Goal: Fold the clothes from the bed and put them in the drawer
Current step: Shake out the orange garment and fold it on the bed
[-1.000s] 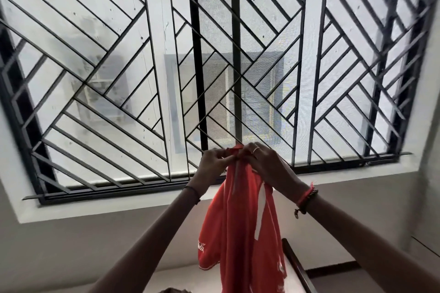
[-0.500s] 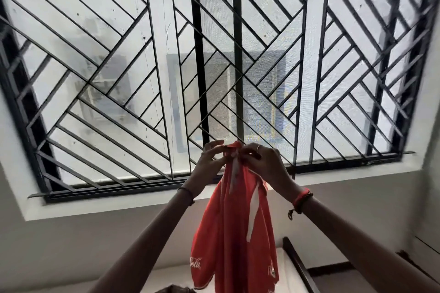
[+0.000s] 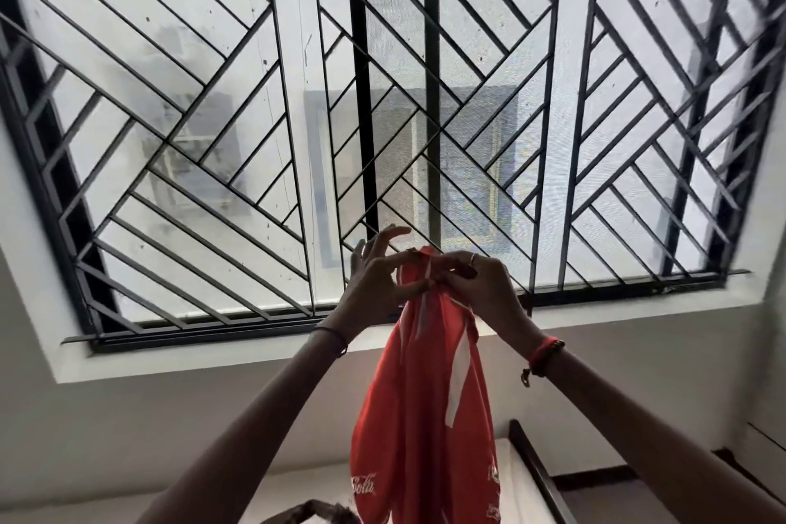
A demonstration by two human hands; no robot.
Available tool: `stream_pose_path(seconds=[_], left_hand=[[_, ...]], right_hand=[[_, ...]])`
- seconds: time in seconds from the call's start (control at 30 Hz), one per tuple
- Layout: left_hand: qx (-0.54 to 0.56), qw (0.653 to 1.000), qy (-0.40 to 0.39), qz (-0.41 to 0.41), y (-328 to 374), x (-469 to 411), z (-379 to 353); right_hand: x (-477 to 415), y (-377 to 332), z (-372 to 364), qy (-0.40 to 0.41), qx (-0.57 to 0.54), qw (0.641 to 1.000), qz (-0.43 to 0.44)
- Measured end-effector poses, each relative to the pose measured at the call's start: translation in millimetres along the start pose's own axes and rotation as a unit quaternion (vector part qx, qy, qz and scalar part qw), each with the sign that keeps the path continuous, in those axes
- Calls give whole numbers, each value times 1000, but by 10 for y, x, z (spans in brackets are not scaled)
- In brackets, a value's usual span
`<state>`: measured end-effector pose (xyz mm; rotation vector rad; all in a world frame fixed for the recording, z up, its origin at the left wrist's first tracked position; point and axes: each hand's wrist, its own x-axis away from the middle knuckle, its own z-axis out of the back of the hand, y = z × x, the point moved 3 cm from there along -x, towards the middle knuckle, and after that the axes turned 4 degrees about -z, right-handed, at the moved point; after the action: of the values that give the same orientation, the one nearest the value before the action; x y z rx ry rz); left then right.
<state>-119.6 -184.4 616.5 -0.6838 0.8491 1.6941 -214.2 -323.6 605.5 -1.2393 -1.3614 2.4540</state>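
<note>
A red shirt (image 3: 425, 417) with white stripes and white lettering hangs straight down in front of the window, held up at its top edge. My right hand (image 3: 480, 285) pinches that top edge from the right. My left hand (image 3: 374, 277) pinches it from the left with thumb and forefinger, while its other fingers spread upward. Both arms are raised high. The drawer is out of view.
A large window (image 3: 383, 119) with a black diagonal metal grille fills the upper view, with a white sill (image 3: 212, 357) below it. A white bed surface (image 3: 297, 485) and a dark wooden bed frame (image 3: 536, 476) show at the bottom. A dark patterned cloth (image 3: 310, 515) lies at the bottom edge.
Both hands have stayed together at the shirt's top edge. The left hand's outer fingers have opened and spread upward. The shirt hangs a little further left.
</note>
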Motion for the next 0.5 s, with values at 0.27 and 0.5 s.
stream_pose_path(seconds=[0.27,0.5], left_hand=[[-14,999,37,5,74,27,35],[-83,994,56,33,130,81,13]], right_hand=[[-40,-77,-15,-15,15,1000,9],[-114,-126,15,-84,95,991,39]])
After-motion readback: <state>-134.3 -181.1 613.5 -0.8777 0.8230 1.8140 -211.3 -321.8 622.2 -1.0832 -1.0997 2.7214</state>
